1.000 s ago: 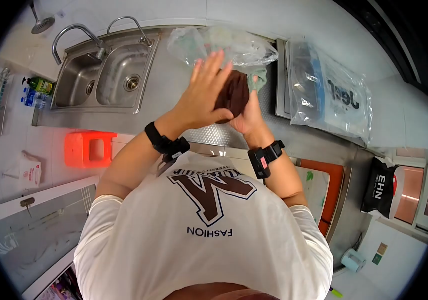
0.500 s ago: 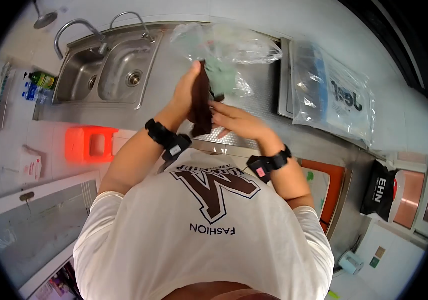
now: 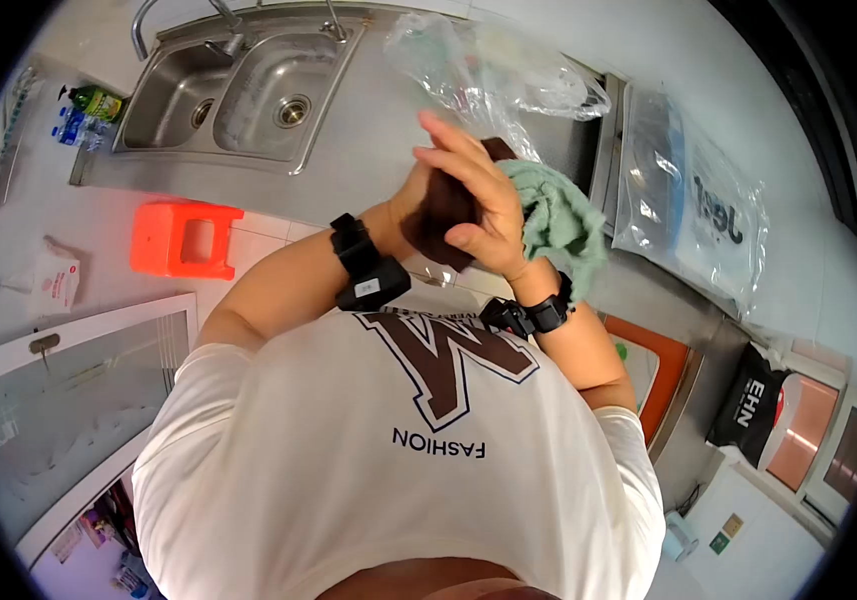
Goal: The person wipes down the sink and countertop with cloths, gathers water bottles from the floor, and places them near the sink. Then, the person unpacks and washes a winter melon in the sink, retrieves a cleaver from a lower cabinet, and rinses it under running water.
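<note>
A dark brown cloth (image 3: 446, 215) is bunched between my two hands above the counter's front edge. My left hand (image 3: 410, 204) is closed on it from the left, its fingers mostly hidden behind the cloth and my other hand. My right hand (image 3: 494, 205) lies across from the right, fingers stretched out and apart, thumb against the brown cloth. Just beyond it hangs a crumpled light green cloth (image 3: 559, 215) that reaches down past my wrist. What holds the green cloth up is hidden.
Clear plastic bags (image 3: 519, 75) lie at the back of the steel counter (image 3: 359, 130). A double sink (image 3: 269, 110) is at left, a large printed plastic bag (image 3: 694, 200) at right. An orange stool (image 3: 184, 240) stands on the floor at left; an orange-edged board (image 3: 654, 375) lies at right.
The green cloth has come away from the plastic bags and now hangs by my right wrist. Both hands have shifted right, and my right hand has moved across the brown cloth. My view has tilted down.
</note>
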Motion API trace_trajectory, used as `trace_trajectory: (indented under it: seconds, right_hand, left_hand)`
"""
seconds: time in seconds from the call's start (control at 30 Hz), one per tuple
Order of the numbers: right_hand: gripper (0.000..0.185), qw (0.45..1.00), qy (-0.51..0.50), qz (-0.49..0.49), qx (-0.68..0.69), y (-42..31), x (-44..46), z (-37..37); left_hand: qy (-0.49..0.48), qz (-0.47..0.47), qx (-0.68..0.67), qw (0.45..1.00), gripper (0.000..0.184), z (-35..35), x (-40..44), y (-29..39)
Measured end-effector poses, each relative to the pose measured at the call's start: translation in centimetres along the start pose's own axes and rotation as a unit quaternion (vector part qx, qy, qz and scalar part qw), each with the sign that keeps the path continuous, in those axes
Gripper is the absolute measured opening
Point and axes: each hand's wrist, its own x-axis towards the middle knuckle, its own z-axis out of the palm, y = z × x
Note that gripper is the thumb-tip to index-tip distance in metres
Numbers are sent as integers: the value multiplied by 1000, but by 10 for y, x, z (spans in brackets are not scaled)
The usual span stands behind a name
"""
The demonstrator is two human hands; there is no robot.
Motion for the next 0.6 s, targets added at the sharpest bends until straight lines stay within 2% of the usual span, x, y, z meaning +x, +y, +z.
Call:
trace_trajectory:
  seconds: [0.07,0.13,0.17,0.2,0.23,0.3,0.33,0.37,0.4,0.43,0.47,0.5,0.53,0.57,0.6]
  right_hand:
    - [79,1000,16,10,6,-3,1,1]
    - [77,998,25,39,34,1,-7,1]
    - [70,997,31,51,53,0,-12,-2]
    - [65,987,57,79,129,4,-22,-4]
    - [61,970,82,105,203,10,-32,-7]
    - [57,951,189,132,206,28,-47,-16]
    - [54,926,264,145,228,23,-40,-9]
    - [51,895,336,157,248,18,-31,-1]
    - [68,896,291,187,278,21,-31,2]
    - [88,895,245,214,306,28,-30,2]
    - [88,906,241,207,280,41,-32,12]
    - [78,884,318,242,242,46,-29,24]
    - [58,862,365,284,209,47,-26,23]
    - [41,834,410,325,173,51,-23,21]
    - [36,925,260,273,-46,49,-24,11]
  left_hand:
    - [91,23,87,992,42,31,-8,23]
    - [16,-10,13,1000,51,15,-8,40]
    - [-102,-52,-110,987,55,-11,0,52]
    - [-32,-52,-86,994,58,-12,-2,64]
    - [-53,-21,-99,993,56,-5,-8,79]
    - [-79,6,42,996,52,-10,-4,96]
    - [-75,3,38,996,52,-5,-4,94]
    - [-55,57,135,988,47,4,-3,86]
    - [-35,110,232,966,42,14,-1,75]
    - [-20,-22,-14,999,63,26,1,61]
    - [33,-15,25,999,59,21,6,41]
    - [86,-9,65,994,56,27,7,27]
    - [70,-23,-9,997,57,30,6,20]
    - [95,-38,-3,995,56,33,4,17]
    - [64,-28,41,997,54,25,8,7]
